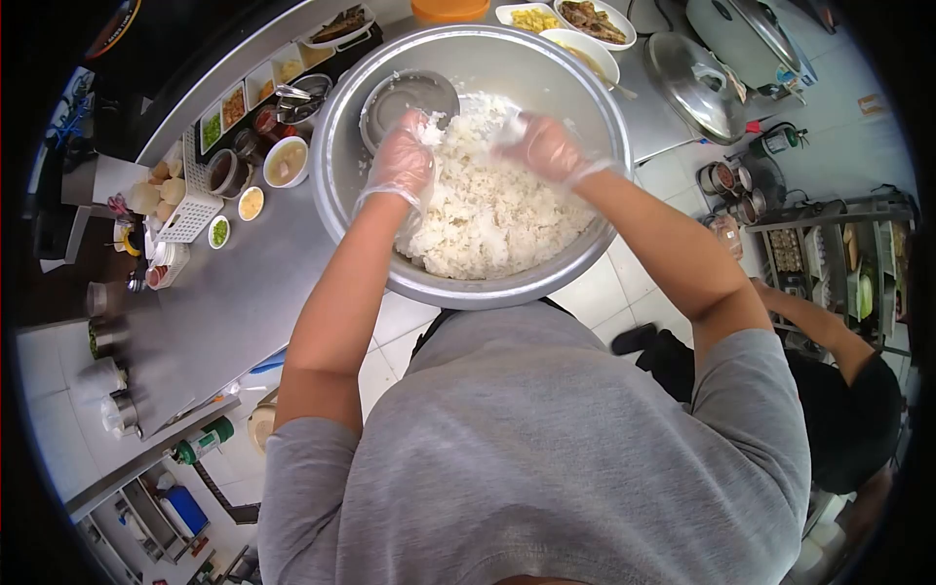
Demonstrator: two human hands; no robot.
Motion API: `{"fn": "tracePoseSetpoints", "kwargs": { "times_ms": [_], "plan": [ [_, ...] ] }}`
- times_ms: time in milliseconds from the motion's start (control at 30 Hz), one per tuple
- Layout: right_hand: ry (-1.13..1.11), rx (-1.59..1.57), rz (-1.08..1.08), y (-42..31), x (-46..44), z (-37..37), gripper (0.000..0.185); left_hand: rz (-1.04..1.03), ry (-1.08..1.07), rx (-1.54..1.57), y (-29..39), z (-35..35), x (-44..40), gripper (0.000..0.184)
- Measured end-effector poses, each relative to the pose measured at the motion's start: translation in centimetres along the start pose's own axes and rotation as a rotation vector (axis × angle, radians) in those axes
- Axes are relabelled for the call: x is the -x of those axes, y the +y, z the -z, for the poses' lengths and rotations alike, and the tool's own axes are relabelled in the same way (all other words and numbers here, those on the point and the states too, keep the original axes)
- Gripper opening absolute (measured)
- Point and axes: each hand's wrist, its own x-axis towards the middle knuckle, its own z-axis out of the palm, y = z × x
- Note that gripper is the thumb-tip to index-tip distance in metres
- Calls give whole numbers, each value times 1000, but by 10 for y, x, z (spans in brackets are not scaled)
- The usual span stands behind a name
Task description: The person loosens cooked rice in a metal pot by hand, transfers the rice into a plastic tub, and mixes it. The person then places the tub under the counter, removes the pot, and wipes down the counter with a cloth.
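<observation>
A wide metal basin (331, 107) holds a large mound of cooked white rice (487, 219). Inside it, at the left, rests a round metal bowl (390, 88) with grains of rice stuck to it. My left hand (402, 156), in a clear plastic glove, is beside this bowl with its fingers closed on a small clump of rice. Over the right part of the mound is my right hand (548, 148), gloved too and somewhat blurred. Its fingers are curled in, with white rice at their tips.
Left of the basin stand a soup bowl (287, 162), small cups and a white basket (192, 190). Food plates (595, 21) and a metal lid (694, 88) lie behind and right. A person in black (843, 419) is at the right, near a shelf rack (829, 222).
</observation>
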Motion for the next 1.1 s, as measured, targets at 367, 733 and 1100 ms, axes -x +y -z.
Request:
{"fn": "tracePoseSetpoints", "kwargs": {
  "times_ms": [367, 733, 1100],
  "plan": [
    [-301, 80, -241, -32, 66, 53, 70, -138, -70, -66, 8, 3, 0, 40],
    [-289, -72, -40, 50, 41, -5, 54, -132, 29, 23, 21, 4, -3, 30],
    [-140, -174, 142, 54, 15, -82, 40, -134, 59, 67, 46, 8, 2, 25]
  ]
}}
